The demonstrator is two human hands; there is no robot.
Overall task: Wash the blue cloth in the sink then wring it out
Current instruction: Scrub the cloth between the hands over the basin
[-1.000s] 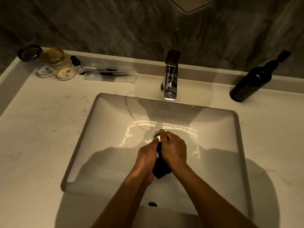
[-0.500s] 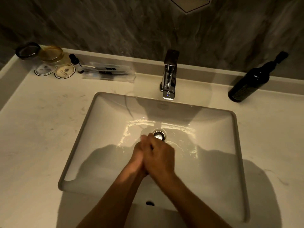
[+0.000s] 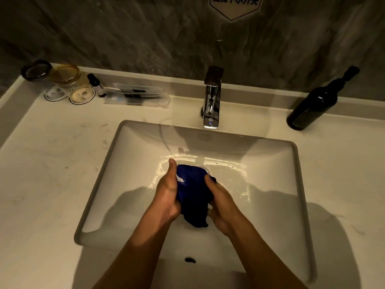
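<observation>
The blue cloth (image 3: 194, 195) is bunched up between my two hands, low over the middle of the white rectangular sink (image 3: 108, 167). My left hand (image 3: 167, 192) grips its left side, thumb pointing up toward the faucet. My right hand (image 3: 221, 202) grips its right side, fingers curled into the fabric. A small white tag shows on the cloth near my left thumb. The cloth's lower end hangs out below my palms. The drain is hidden behind the cloth. The basin floor around my hands is wet and shiny.
A chrome faucet (image 3: 211, 99) stands at the back of the sink; no stream shows. A dark bottle (image 3: 312, 105) stands at the back right. Jars (image 3: 66, 75), round coasters (image 3: 81, 97) and a clear packet (image 3: 135, 94) sit at the back left on the pale countertop (image 3: 48, 163).
My hands were pressed close together with the cloth hidden between them; now they have spread apart and the blue cloth shows between them.
</observation>
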